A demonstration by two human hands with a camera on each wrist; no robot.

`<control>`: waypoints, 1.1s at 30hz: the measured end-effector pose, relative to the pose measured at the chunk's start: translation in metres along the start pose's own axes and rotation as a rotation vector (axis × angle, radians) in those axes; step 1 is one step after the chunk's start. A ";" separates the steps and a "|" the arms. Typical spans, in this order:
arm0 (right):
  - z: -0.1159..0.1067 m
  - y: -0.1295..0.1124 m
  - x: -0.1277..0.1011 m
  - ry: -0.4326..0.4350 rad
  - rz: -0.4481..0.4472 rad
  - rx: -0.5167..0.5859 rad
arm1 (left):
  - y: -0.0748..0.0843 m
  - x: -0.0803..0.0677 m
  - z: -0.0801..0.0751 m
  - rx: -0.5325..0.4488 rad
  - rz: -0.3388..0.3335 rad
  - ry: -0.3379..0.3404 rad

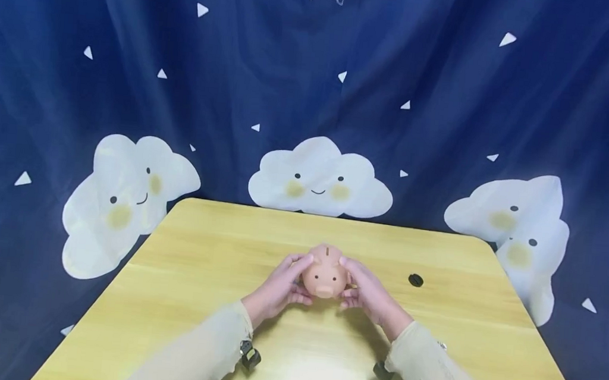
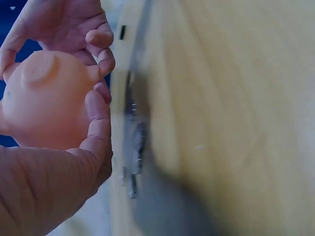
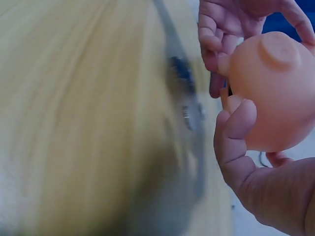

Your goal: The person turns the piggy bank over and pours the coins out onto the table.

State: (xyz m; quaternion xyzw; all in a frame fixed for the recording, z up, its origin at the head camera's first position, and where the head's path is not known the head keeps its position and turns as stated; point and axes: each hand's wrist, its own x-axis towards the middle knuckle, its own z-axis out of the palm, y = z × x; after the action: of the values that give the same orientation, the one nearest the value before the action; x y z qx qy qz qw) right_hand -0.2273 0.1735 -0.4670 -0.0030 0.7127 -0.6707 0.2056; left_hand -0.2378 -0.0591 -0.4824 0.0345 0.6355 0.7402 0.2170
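A pink piggy bank is held just above the middle of the table, its snout toward me and the slot on its top in view. My left hand grips its left side, with the thumb up near the ear. On the opposite side my right hand grips it in the same way. Both wrist views show the piggy bank raised off the tabletop, with several coins lying beyond it. The head view hides those coins behind the bank and hands.
A round black stopper lies on the wooden table, right of the piggy bank. Behind the table's far edge hangs a dark blue curtain printed with clouds. Dark wrist cameras sit under both sleeves.
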 end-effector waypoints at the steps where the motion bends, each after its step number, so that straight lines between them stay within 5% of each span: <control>1: 0.002 0.006 0.001 0.008 0.015 0.011 | -0.007 -0.001 -0.001 -0.007 -0.011 0.003; 17: 0.003 0.010 0.006 0.037 0.093 0.025 | -0.012 0.003 -0.003 -0.015 -0.082 -0.004; 19: 0.002 0.008 0.003 0.024 0.040 0.012 | -0.009 0.000 -0.001 -0.002 -0.034 0.008; 24: 0.004 -0.008 -0.008 0.064 -0.257 -0.007 | 0.010 -0.011 0.013 0.039 0.209 0.081; 26: 0.005 -0.012 -0.010 0.087 -0.229 0.013 | 0.014 -0.011 0.017 0.014 0.186 0.082; 30: 0.009 -0.005 -0.009 0.081 0.007 0.072 | 0.006 -0.007 0.015 -0.028 -0.008 0.051; 33: 0.010 0.002 -0.007 0.080 0.043 0.069 | -0.001 -0.006 0.011 -0.011 -0.022 0.033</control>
State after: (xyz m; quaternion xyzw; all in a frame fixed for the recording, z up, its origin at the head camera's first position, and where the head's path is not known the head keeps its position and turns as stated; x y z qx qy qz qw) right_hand -0.2177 0.1660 -0.4669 0.0463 0.6965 -0.6900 0.1913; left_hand -0.2287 -0.0505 -0.4798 0.0140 0.6352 0.7418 0.2147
